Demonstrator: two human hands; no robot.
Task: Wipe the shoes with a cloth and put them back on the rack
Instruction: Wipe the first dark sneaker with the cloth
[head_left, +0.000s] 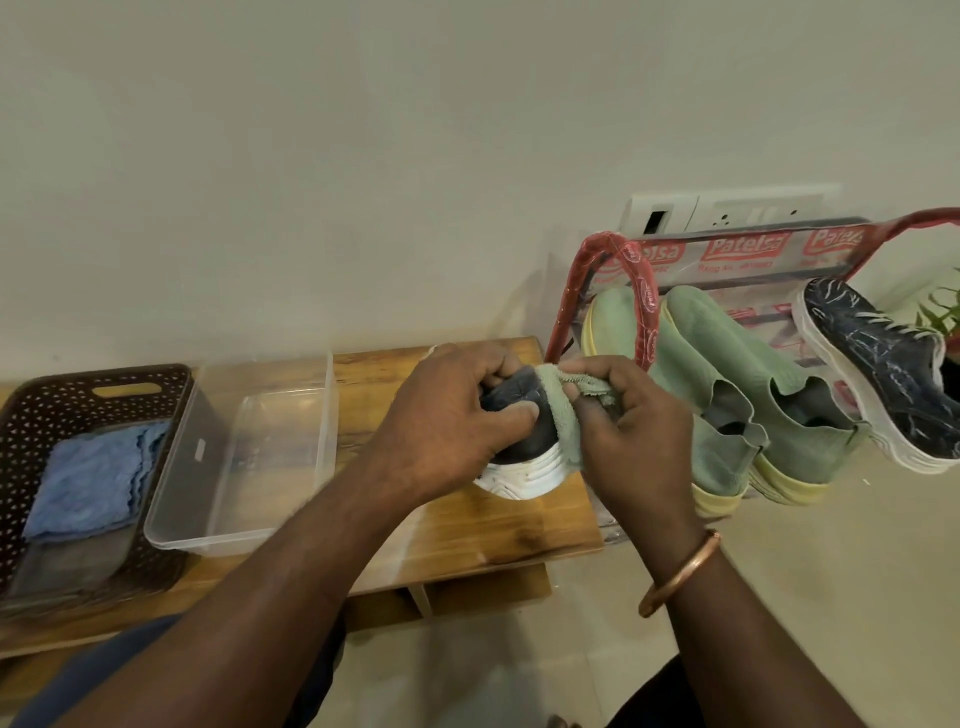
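My left hand (452, 421) grips a dark shoe with a white sole (524, 467), heel toward me, held just above the wooden table (519, 525). A light green cloth (563, 415) is draped over the shoe's heel, and my right hand (639, 431) pinches it against the shoe. To the right stands the shoe rack (613, 270) with red-wrapped bars. On it sit a pair of green slip-on shoes (727, 395) and the matching dark patterned shoe (883, 374). Most of the held shoe is hidden by my hands.
A clear plastic tub (239, 457) sits on the table to the left. Beside it, a dark brown perforated basket (67, 415) holds a folded blue cloth (93, 478). A white wall with a socket plate (727, 208) lies behind the rack.
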